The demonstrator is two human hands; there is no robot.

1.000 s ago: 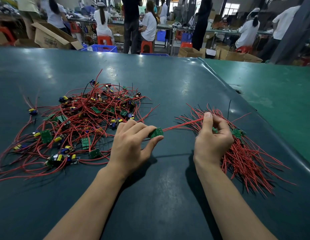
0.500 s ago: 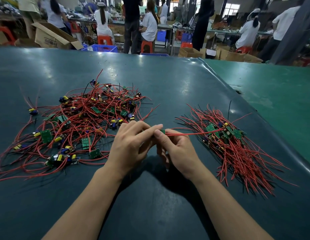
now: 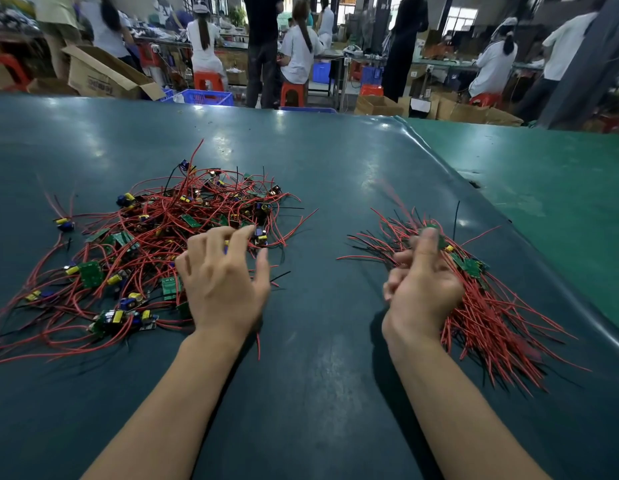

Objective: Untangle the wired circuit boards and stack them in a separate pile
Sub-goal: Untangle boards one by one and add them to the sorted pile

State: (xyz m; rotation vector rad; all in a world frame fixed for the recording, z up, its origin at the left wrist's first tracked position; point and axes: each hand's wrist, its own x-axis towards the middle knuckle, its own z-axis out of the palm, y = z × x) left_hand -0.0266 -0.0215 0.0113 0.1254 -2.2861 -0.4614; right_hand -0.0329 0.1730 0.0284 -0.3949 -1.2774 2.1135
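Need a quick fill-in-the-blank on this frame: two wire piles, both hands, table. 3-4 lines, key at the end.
1. The tangled pile of boards and red wires lies on the person's ____ side.
2. The left hand hovers with fingers spread at the tangled pile's ____ edge.
3. The right hand is at the sorted pile, whose wires are mostly ____ in colour.
4. Both piles lie on a dark ____ table.

Missing words: left; right; red; teal

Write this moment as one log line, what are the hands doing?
left hand: open, reaching over tangled pile | right hand: blurred, at sorted pile, grip unclear | table: two piles apart
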